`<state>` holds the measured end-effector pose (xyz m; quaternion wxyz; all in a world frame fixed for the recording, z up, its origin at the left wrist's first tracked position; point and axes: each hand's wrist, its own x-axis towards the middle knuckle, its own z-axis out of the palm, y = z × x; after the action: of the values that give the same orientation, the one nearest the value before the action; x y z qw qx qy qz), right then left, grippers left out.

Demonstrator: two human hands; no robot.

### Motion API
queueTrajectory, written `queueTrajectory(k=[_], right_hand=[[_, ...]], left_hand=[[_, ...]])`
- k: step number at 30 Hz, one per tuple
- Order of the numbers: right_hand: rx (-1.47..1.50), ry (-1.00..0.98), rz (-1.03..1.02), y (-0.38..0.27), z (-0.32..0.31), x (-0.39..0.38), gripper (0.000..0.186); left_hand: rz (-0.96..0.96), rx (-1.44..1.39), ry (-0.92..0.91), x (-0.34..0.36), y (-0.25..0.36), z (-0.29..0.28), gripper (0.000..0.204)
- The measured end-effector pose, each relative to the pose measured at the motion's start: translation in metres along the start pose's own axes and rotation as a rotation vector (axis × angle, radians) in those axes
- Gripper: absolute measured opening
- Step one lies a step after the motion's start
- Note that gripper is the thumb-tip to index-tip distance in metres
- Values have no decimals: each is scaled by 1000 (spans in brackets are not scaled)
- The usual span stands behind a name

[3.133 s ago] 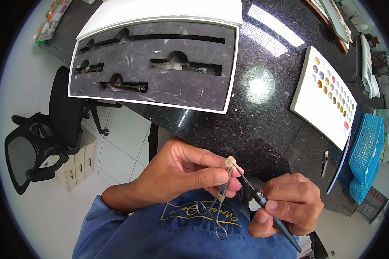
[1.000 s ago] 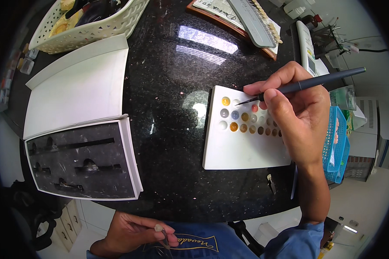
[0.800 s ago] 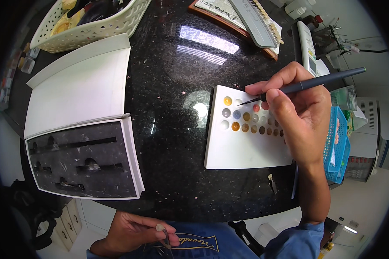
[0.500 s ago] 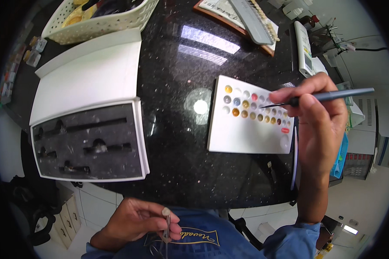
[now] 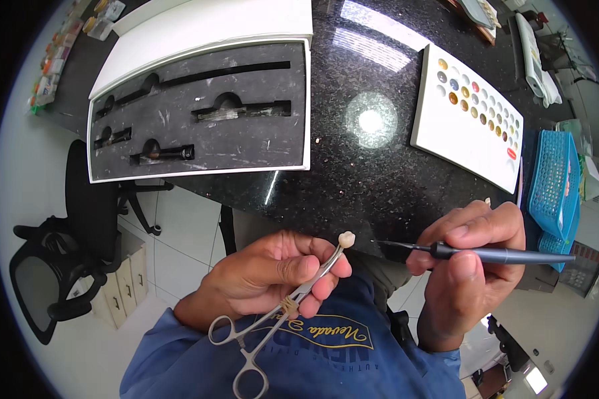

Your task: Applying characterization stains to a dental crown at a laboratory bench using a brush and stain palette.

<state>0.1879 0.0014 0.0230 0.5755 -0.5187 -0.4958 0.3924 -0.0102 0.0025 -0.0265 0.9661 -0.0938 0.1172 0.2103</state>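
small, cream-white, tooth-shaped piece

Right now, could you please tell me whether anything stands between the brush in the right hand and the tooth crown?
Nothing visible does: only open space separates the brush in the right hand from the tooth crown atop the hemostat in the left hand.

At the tip of the silver metal forceps with ring handles, I see from afar one small ivory tooth-shaped crown. The forceps slant up rightward, wrapped with a tan band. The dark grey-blue brush is nearly level, its fine tip near the crown, but apart.
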Motion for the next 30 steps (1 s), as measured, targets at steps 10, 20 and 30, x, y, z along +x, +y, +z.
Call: queueTrajectory(k=[10, 20, 30], right_hand=[[-11, -125, -168, 4, -11, -12, 22], [-104, -271, -157, 7, -13, -6, 24], [-78, -210, -135, 7, -10, -7, 20]], left_hand=[[284, 364, 215, 0, -13, -3, 28], [332, 516, 380, 2, -13, 6, 20], [372, 545, 278, 4, -13, 2, 17]])
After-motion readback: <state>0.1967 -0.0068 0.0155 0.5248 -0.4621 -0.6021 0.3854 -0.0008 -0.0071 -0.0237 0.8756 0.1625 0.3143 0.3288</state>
